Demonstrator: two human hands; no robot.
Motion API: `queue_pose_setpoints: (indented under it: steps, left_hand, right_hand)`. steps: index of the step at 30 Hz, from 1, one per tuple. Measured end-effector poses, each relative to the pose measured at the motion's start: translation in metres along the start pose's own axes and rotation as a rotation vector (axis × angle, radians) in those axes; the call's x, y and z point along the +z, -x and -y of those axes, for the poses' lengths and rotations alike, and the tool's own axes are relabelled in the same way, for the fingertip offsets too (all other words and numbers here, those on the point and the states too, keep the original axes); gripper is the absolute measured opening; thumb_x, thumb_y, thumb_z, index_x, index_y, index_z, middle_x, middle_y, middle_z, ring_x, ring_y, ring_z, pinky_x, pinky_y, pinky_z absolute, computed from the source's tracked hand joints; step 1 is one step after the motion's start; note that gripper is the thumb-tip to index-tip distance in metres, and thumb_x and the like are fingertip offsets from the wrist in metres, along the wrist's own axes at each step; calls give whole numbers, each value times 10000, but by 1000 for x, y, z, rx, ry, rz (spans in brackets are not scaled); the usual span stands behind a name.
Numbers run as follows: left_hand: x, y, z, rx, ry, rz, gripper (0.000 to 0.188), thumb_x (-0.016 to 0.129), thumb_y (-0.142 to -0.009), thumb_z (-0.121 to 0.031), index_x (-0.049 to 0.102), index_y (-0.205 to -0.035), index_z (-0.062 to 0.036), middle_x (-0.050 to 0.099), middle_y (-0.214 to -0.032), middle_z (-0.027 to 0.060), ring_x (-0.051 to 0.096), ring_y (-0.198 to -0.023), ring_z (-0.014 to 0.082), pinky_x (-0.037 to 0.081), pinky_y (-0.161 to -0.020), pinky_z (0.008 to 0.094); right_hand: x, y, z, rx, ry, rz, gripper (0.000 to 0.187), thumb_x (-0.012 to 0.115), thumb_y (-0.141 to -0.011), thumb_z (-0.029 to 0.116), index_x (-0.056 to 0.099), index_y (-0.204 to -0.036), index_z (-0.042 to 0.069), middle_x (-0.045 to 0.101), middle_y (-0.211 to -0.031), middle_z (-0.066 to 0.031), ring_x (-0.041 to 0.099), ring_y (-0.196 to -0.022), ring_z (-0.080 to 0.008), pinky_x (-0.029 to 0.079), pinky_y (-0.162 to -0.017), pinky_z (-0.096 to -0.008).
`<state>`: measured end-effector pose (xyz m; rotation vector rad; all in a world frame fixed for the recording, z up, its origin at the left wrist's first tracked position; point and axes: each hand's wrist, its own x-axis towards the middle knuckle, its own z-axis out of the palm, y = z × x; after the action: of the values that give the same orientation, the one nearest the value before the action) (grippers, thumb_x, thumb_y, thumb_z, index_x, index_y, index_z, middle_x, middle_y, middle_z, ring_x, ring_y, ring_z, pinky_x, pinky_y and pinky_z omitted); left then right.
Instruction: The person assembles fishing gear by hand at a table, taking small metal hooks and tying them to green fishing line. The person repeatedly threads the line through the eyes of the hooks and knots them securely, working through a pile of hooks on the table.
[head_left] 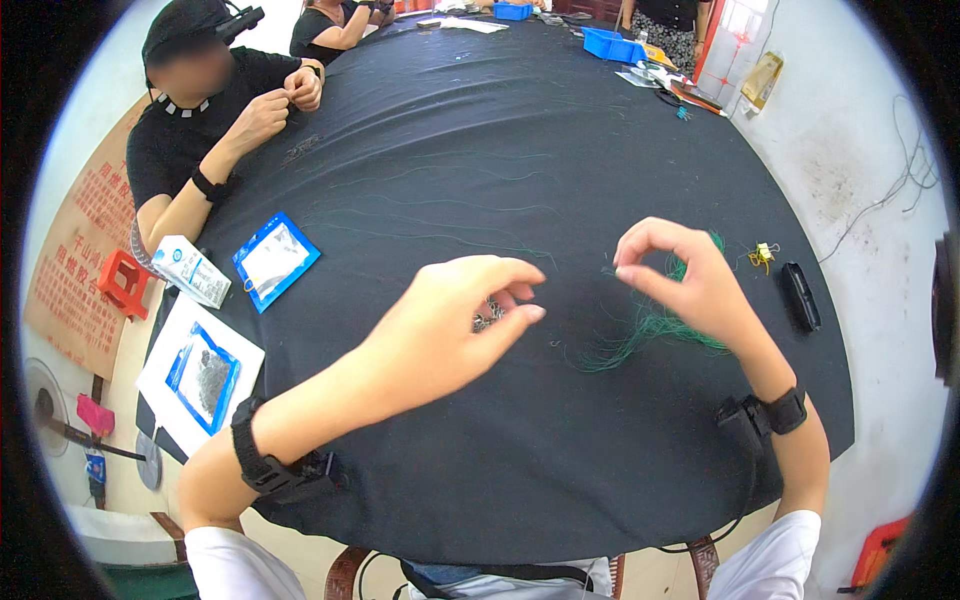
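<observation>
My left hand [450,320] is curled, palm inward, around a cluster of small silvery metal pieces [487,315] that look like fish hooks. Its thumb and forefinger tips are a little apart. To the right, my right hand [685,270] brings thumb and forefinger together in a pinch; a tiny thing seems to sit at the tips, too small to name. Beneath and beside this hand, a loose bundle of thin green line [650,335] lies on the black cloth. Several long green strands [430,235] stretch across the cloth beyond my left hand.
On the left are a blue-edged packet [277,262], a white carton [190,270] and another packet [203,377] with dark small pieces on white paper. A black case [801,297] and yellow binder clip [765,252] lie right. A co-worker [215,120] sits far left; blue trays [612,45] stand far back.
</observation>
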<state>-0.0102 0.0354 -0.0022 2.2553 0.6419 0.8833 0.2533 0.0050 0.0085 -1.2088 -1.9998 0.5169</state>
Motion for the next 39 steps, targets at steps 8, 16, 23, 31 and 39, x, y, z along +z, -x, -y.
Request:
queue_pose_setpoints:
  steps: [8,16,23,31,39]
  left_hand:
    - [14,-1,-16,-22,29,28,116,685,-820,-80,663,-902,-1,656,-780,89,613,-652,133,486,-592,255]
    - [10,2,-18,-23,68,-31,65,667,-824,-44,665,-869,3,649,-749,68,601,-646,94,477,-583,235]
    - [-8,2,-18,-55,181,-222,77,615,-874,-58,647,-913,0,634,-792,38,589,-670,76,475,-582,209]
    - [-78,1,-18,42,516,-656,206,569,-930,-179,643,-1015,-6,624,-855,31,538,-646,56,415,-503,183]
    - [-91,20,-39,-21,436,-643,253,545,-931,-198,614,-1053,14,579,-831,40,491,-623,56,380,-480,189]
  right_hand:
    - [28,7,41,-224,112,34,99,667,-748,52,578,-785,71,597,-775,-51,593,-744,-226,414,-719,-344]
    - [27,12,51,146,-247,128,75,658,-815,75,615,-849,24,648,-706,-61,633,-679,-138,462,-674,-274]
    - [10,15,44,235,-212,290,84,655,-843,83,680,-856,4,662,-714,-27,615,-672,-83,472,-648,-229]
    - [-16,34,8,335,30,311,100,646,-836,95,659,-823,-3,672,-693,-66,636,-644,-119,490,-627,-255]
    - [-27,38,10,247,305,369,334,740,-737,138,629,-1037,42,672,-977,-118,638,-933,-255,484,-819,-344]
